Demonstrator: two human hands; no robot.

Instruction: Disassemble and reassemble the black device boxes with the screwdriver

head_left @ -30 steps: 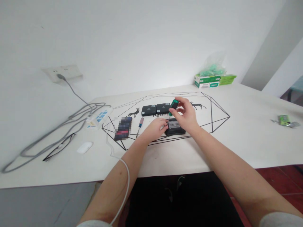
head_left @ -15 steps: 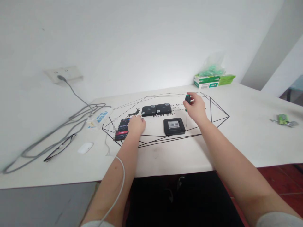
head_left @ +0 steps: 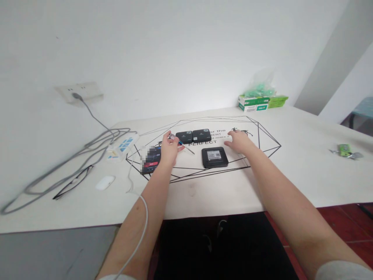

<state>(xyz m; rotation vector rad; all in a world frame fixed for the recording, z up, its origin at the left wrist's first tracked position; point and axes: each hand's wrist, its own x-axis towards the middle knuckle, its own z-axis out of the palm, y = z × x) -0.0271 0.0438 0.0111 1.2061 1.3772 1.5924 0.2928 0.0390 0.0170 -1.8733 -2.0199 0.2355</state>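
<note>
Left hand (head_left: 169, 151) gripping screwdriver (head_left: 180, 143); right hand (head_left: 240, 142) low over surface (head_left: 192, 200), right of labelled black box (head_left: 215, 158).
Left fingers closed around screwdriver handle, just right of dark-screened phone (head_left: 151, 164); bare shaft tilts right and near, tip pointing toward labelled black box but apart from it. Right fingers curled down; a thin shaft (head_left: 245, 160) shows by the near side of that hand, cannot tell if gripped. Labelled black box flat, label up, between the hands, nearer than both. Two black boxes (head_left: 201, 135) side by side on far side. Glasses (head_left: 73, 182) and white case (head_left: 105, 182) at left.
</note>
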